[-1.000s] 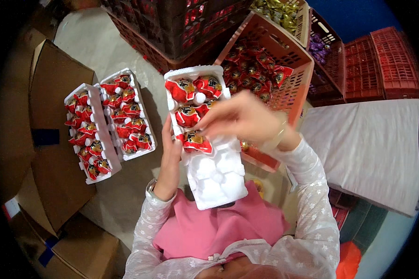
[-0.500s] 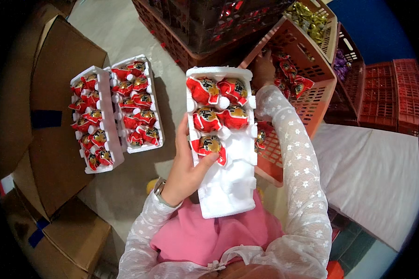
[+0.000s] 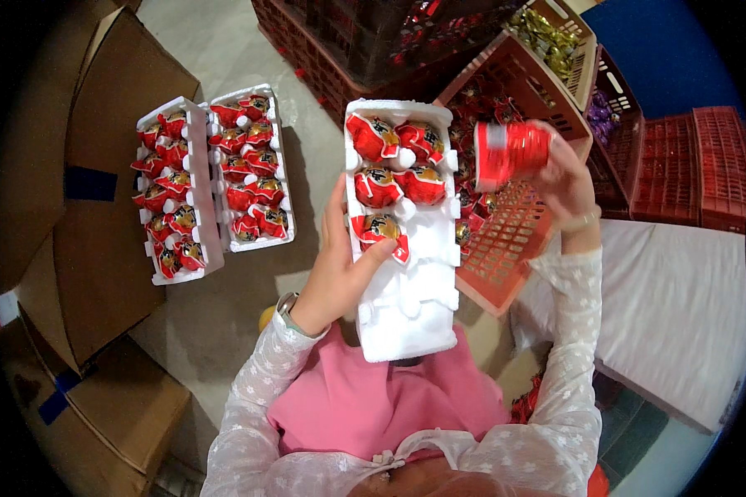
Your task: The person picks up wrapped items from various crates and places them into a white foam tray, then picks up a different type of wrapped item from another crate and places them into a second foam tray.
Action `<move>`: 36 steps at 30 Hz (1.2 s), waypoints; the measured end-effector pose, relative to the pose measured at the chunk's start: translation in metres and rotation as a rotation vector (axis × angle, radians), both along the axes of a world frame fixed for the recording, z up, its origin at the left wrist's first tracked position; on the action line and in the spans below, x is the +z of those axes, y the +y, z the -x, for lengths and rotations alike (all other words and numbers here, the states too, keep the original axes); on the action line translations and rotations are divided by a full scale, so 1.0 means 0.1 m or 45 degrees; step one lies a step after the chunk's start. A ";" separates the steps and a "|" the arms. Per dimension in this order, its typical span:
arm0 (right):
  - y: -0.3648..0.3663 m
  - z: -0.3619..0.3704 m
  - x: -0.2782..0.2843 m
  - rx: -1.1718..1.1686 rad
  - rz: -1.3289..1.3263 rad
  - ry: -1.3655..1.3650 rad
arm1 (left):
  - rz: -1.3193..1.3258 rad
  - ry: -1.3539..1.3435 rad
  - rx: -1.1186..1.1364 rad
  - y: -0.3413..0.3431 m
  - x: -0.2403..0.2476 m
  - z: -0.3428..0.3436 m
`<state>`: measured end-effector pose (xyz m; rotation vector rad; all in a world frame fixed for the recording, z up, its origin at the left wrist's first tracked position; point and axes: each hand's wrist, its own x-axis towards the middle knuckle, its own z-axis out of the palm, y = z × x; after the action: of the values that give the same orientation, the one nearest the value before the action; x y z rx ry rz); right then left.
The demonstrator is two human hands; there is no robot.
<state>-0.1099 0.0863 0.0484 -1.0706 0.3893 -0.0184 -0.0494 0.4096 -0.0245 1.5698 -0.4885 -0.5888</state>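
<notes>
My left hand point(image 3: 337, 273) grips a white foam tray point(image 3: 408, 331) by its left side, the thumb resting on a red wrapped ball point(image 3: 381, 228). Several such red-and-gold wrapped balls sit in the tray's far cups; the near cups and one beside the thumb hold nothing. To the right of the tray, my right hand point(image 3: 570, 178) is raised with its fingers closed on a red wrapped packet point(image 3: 514, 153), smeared by motion. Below that hand stands an orange plastic crate point(image 3: 518, 257) with more red wrapped balls point(image 3: 477, 103) inside.
Two filled foam trays point(image 3: 199, 199) lie at the left beside open cardboard boxes point(image 3: 116, 182). Dark red crates point(image 3: 340, 74) are stacked ahead. A beige crate point(image 3: 587, 58) of gold wrapped pieces and a crate with purple ones point(image 3: 603, 112) stand far right, near a white-covered surface point(image 3: 671, 315).
My right hand has come up out of the orange crate and toward me, now with a red wrapped packet. The foam tray in my left hand has shifted slightly away from me in the picture.
</notes>
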 end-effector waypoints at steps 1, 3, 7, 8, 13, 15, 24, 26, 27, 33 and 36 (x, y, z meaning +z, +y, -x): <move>0.18 0.12 0.13 0.129 -0.043 0.012 | 0.014 0.006 -0.005 -0.01 0.00 0.00; 0.50 0.18 0.16 0.365 0.387 -0.103 | 0.062 0.020 -0.021 -0.02 -0.01 -0.01; 0.91 0.17 0.28 0.471 1.340 -0.104 | 0.076 0.020 -0.028 0.00 0.00 -0.02; 0.97 0.14 0.34 0.504 1.458 -0.088 | 0.067 0.022 -0.038 -0.01 0.01 -0.02; 1.29 -0.04 0.35 0.664 1.951 -0.069 | 0.098 0.047 -0.035 -0.02 0.05 -0.02; 1.33 -0.08 0.33 0.728 2.052 -0.027 | 0.092 0.021 -0.049 -0.04 0.07 -0.04; 1.25 -0.27 0.36 0.957 2.219 -0.158 | 0.091 0.092 -0.038 -0.02 0.06 -0.03; 1.35 -0.22 0.32 0.916 2.274 -0.053 | 0.070 0.080 -0.055 -0.02 0.07 -0.03; 1.41 -0.19 0.27 0.871 2.333 -0.030 | 0.080 0.099 -0.056 -0.02 0.06 -0.02; 1.46 -0.08 0.16 0.716 2.372 -0.111 | 0.050 0.093 -0.029 -0.02 0.15 -0.02; 1.38 0.03 0.11 0.525 2.301 -0.227 | 0.120 0.108 -0.049 -0.09 0.20 -0.02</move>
<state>-0.1133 0.2238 0.0591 -2.8878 -0.1500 -0.1108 -0.0474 0.4009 -0.0049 1.4429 -0.4765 -0.6499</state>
